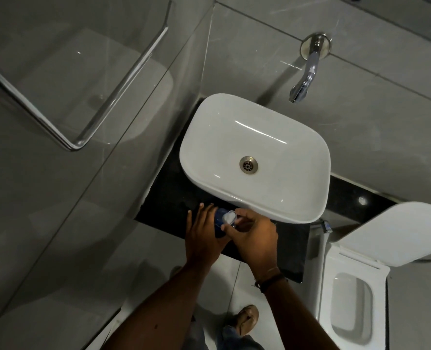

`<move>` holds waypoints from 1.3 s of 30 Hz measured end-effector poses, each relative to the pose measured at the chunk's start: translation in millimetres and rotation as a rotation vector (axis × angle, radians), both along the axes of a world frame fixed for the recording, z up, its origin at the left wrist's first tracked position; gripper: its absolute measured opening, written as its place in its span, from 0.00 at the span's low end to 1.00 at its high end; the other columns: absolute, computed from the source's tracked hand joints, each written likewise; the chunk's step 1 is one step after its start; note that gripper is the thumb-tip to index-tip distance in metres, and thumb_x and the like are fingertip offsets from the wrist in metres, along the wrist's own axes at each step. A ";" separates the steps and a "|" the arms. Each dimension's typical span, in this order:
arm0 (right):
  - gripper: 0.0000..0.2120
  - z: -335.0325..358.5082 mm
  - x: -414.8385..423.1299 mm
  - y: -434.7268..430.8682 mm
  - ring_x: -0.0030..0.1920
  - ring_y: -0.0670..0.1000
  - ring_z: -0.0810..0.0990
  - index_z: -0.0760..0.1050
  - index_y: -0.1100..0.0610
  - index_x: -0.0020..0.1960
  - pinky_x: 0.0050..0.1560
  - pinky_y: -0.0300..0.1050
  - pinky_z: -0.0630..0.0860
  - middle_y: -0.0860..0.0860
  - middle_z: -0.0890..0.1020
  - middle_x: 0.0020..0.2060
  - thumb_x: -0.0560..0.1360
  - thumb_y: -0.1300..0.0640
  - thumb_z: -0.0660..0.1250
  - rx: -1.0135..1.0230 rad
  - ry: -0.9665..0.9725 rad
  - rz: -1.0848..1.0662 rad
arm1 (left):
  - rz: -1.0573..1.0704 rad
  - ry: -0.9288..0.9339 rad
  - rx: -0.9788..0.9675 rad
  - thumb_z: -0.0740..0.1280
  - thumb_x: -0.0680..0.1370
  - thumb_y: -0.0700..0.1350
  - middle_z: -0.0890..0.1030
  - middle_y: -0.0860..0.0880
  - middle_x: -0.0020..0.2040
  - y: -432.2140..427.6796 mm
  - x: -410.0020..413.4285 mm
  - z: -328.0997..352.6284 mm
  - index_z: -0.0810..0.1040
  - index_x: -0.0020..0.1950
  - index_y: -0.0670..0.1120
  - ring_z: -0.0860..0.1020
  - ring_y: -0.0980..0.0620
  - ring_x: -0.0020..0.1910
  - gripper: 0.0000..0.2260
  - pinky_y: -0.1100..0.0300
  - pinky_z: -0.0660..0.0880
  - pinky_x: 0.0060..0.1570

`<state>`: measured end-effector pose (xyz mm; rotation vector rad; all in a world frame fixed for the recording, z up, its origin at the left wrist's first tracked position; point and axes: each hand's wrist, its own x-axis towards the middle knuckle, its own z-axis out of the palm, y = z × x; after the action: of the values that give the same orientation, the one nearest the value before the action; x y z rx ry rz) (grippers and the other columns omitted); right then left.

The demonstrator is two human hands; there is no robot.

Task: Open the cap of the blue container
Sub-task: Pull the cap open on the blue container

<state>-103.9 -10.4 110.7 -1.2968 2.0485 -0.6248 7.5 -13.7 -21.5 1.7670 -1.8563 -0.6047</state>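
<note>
A small blue container stands on the black counter just in front of the white basin. My left hand wraps around its left side and holds it. My right hand comes in from the right, with thumb and fingers pinching the white cap at its top. The cap's pale inner face shows, tilted up toward the camera. Most of the container's body is hidden between my two hands.
A white basin with a metal drain sits on the counter, a chrome wall tap above it. A toilet with raised lid stands at the right. A glass panel with a chrome rail fills the left.
</note>
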 end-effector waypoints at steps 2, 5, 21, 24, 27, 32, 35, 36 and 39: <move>0.17 1.2 -3.0 -0.7 0.43 0.40 0.86 0.85 0.43 0.54 0.51 0.42 0.86 0.37 0.84 0.37 0.67 0.51 0.83 -0.002 0.006 0.035 | 0.007 0.005 -0.001 0.63 0.77 0.61 0.81 0.45 0.69 -0.1 -0.5 -0.3 0.78 0.70 0.43 0.71 0.43 0.75 0.29 0.37 0.62 0.77; 0.15 2.4 -5.1 -1.5 0.43 0.41 0.87 0.86 0.45 0.53 0.50 0.42 0.85 0.39 0.85 0.37 0.67 0.53 0.83 -0.016 0.001 0.062 | 0.012 0.015 -0.004 0.62 0.77 0.62 0.81 0.44 0.69 0.5 -1.0 0.0 0.78 0.70 0.42 0.72 0.43 0.75 0.30 0.37 0.62 0.76; 0.21 -26.5 -23.9 10.8 0.67 0.57 0.81 0.75 0.56 0.73 0.57 0.45 0.82 0.56 0.81 0.67 0.81 0.67 0.66 0.176 -0.577 -0.106 | 0.145 0.301 0.158 0.70 0.66 0.75 0.79 0.51 0.61 8.6 -1.0 20.1 0.74 0.69 0.50 0.79 0.52 0.57 0.40 0.55 0.80 0.49; 0.19 -36.4 -17.9 8.5 0.69 0.60 0.80 0.73 0.58 0.75 0.68 0.59 0.80 0.59 0.81 0.69 0.84 0.63 0.62 0.228 -0.615 -0.162 | 0.157 0.355 0.153 0.72 0.67 0.73 0.80 0.52 0.59 9.4 -1.6 25.2 0.76 0.66 0.50 0.80 0.53 0.54 0.36 0.59 0.79 0.47; 0.19 -42.4 -10.0 5.9 0.69 0.62 0.80 0.72 0.62 0.75 0.71 0.64 0.77 0.61 0.81 0.68 0.84 0.65 0.62 0.207 -0.606 -0.187 | 0.173 0.362 0.126 0.69 0.69 0.73 0.81 0.51 0.59 9.0 2.1 30.0 0.77 0.66 0.48 0.80 0.54 0.53 0.36 0.63 0.77 0.47; 0.19 -45.8 13.4 -9.9 0.68 0.61 0.81 0.73 0.64 0.74 0.72 0.63 0.77 0.62 0.82 0.67 0.83 0.66 0.64 0.187 -0.585 -0.127 | 0.226 0.346 0.114 0.73 0.69 0.69 0.80 0.52 0.58 0.4 29.0 37.5 0.77 0.66 0.48 0.79 0.55 0.52 0.34 0.70 0.70 0.44; 0.19 -49.3 36.5 -25.1 0.67 0.61 0.82 0.74 0.63 0.73 0.72 0.63 0.77 0.62 0.83 0.66 0.83 0.66 0.65 0.195 -0.595 -0.105 | 0.283 0.320 0.115 0.74 0.69 0.69 0.79 0.53 0.58 -9.0 52.3 41.2 0.77 0.66 0.50 0.79 0.55 0.52 0.33 0.67 0.70 0.42; 0.19 -51.3 44.4 -29.9 0.67 0.61 0.82 0.75 0.63 0.73 0.72 0.63 0.77 0.62 0.83 0.65 0.83 0.66 0.65 0.197 -0.599 -0.102 | 0.301 0.314 0.116 0.75 0.69 0.68 0.79 0.54 0.57 -12.1 59.7 42.2 0.77 0.66 0.51 0.79 0.55 0.52 0.32 0.67 0.70 0.42; 0.18 -54.9 66.4 -41.7 0.66 0.60 0.83 0.76 0.62 0.72 0.71 0.63 0.78 0.61 0.84 0.65 0.82 0.66 0.66 0.205 -0.600 -0.077 | 0.347 0.301 0.117 0.77 0.69 0.64 0.78 0.55 0.56 -21.1 79.0 41.7 0.77 0.66 0.54 0.79 0.54 0.52 0.30 0.70 0.68 0.41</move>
<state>-37.5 -52.1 55.8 -0.7892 1.6161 -0.7133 86.4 -34.8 20.1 1.8942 -1.3003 -0.8020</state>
